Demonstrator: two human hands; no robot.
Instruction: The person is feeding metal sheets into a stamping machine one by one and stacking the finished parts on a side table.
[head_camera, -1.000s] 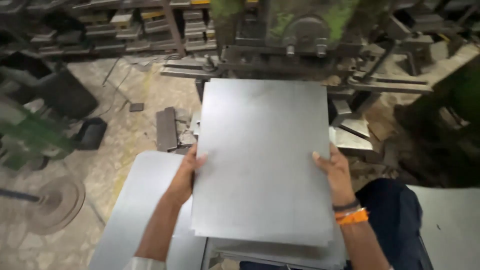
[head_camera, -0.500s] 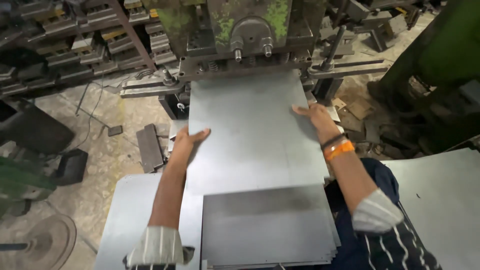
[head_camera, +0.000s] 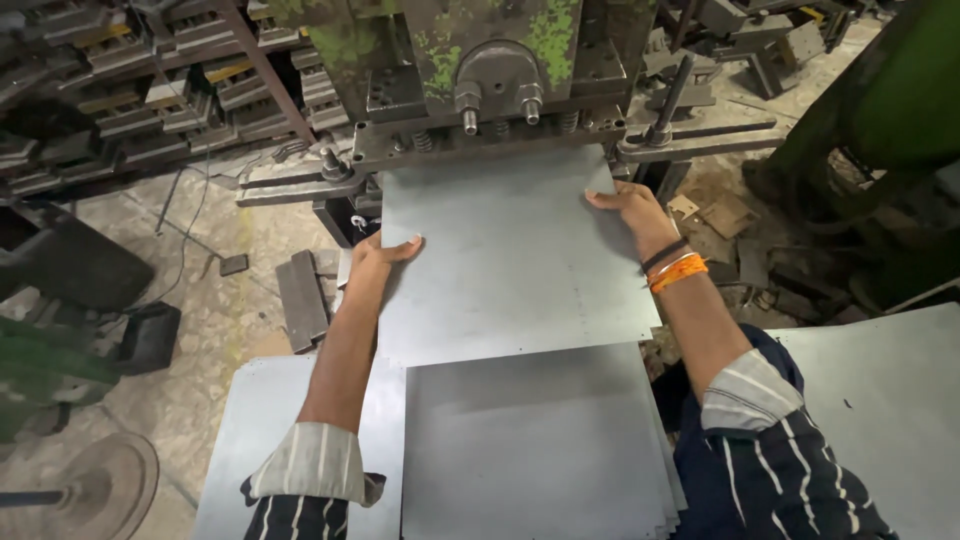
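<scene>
Two hands are laid on one flat metal sheet (head_camera: 510, 255); the left hand (head_camera: 378, 255) is pressed against the sheet's left edge, fingers spread flat over the top face and the thumb hidden at the rim, so how far the edge is clasped cannot be told; the right hand (head_camera: 630, 208) is set at the right edge near the far corner, fingers stretched flat on the surface, open rather than closed round anything. Both forearms are held nearly straight and run forward from striped rolled sleeves; an orange band (head_camera: 678, 272) and a dark one are worn on the right wrist.

The sheet is carried level over a stack of like sheets (head_camera: 535, 450), whose near part is shown uncovered below it; the stack is rested on a wider pale panel (head_camera: 240, 440), and another grey panel (head_camera: 890, 400) is seen to the right. Straight ahead a green-flecked press (head_camera: 480, 70) is stood, with bolts, springs and a slotted bed; the sheet's far edge is tucked just under the front of this machine, between two horizontal guide bars (head_camera: 700, 140). A dark metal block (head_camera: 300, 300) is left on the stone floor to the left, and racks of dies (head_camera: 120, 80) are ranged behind it.

The sheet's long axis is directed away from the person, towards the press, with the short edges lying crosswise.
</scene>
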